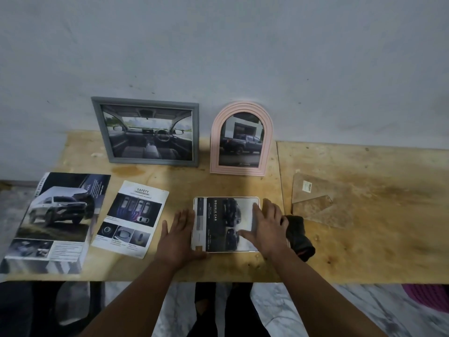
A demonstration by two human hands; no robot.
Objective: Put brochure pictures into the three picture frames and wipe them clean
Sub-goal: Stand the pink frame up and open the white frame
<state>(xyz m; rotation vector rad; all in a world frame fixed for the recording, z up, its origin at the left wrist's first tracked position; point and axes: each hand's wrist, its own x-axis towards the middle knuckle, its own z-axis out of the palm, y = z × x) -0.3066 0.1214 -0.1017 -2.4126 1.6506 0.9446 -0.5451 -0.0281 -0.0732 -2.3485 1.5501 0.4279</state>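
Two filled frames, grey frame point(145, 132) and pink frame point(241, 139), stand at upper centre; third frame point(226, 223) lies flat under the flat-fingered, ungripping left hand point(178, 235) and right hand point(263, 227); wiping remains.

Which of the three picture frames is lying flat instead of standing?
The white frame under both hands, showing the "Double Cab" page. The grey frame and pink arched frame stand against the wall.

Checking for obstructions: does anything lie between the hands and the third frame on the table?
Nothing visible: the left hand touches the flat frame at its left edge, and the right hand lies on it.
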